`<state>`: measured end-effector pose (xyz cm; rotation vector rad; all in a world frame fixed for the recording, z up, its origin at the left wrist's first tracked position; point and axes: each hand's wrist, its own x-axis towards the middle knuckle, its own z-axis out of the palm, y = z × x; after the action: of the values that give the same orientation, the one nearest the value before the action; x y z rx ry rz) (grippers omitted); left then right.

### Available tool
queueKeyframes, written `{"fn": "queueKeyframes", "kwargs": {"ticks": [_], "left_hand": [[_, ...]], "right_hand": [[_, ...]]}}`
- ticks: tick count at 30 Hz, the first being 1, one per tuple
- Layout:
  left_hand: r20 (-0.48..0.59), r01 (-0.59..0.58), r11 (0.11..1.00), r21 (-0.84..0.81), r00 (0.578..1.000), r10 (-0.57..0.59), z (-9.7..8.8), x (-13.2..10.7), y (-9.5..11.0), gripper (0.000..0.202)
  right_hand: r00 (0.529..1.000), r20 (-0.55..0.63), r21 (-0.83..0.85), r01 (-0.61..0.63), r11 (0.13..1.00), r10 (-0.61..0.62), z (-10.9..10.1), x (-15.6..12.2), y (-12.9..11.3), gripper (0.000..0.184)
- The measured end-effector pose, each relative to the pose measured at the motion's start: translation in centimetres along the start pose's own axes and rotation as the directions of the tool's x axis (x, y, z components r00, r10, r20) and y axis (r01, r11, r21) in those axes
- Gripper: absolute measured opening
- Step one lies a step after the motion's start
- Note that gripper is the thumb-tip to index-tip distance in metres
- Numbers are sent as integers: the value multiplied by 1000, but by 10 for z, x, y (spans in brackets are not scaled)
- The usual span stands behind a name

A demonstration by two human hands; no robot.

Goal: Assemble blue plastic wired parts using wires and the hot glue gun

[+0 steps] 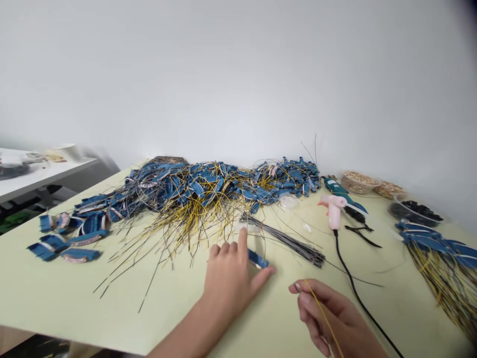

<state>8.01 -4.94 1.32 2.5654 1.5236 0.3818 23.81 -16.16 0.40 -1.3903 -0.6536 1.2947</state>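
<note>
My left hand (229, 271) is over the middle of the table, its index finger stretched forward and thumb spread to the side, the other fingers bent. Just past it lies a small blue piece (258, 258) with a white stripe, partly covered by the hand; whether they touch I cannot tell. Lower right, my right hand (328, 311) pinches a thin yellow wire (319, 304) between thumb and index finger. A bundle of grey wires (290, 238) lies beyond both hands, next to a small clear piece (248, 227).
A tangled heap of blue pieces with yellow and dark wires (197, 184) spreads along the back. On the right are a pink glue gun (334, 211) with a black cord (354, 288), green-handled cutters (335, 186), tubs of small parts (359, 183) and wired blue pieces (428, 238).
</note>
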Motion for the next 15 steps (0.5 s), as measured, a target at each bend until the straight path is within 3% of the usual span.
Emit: {"fn": "queueKeyframes", "kwargs": {"ticks": [3,6,15], "left_hand": [[26,-11,997,81,1000,9,9,-17,8,80],[52,17,997,76,998,-21,15,-25,12,78],[87,-3,996,93,996,-5,18,-34,11,79]], "right_hand": [[998,69,-33,0,999,2,5,11,9,36],[993,110,-2,-38,999,38,5,18,12,43],[996,-13,128,-84,988,87,-22,47,-14,26]]}}
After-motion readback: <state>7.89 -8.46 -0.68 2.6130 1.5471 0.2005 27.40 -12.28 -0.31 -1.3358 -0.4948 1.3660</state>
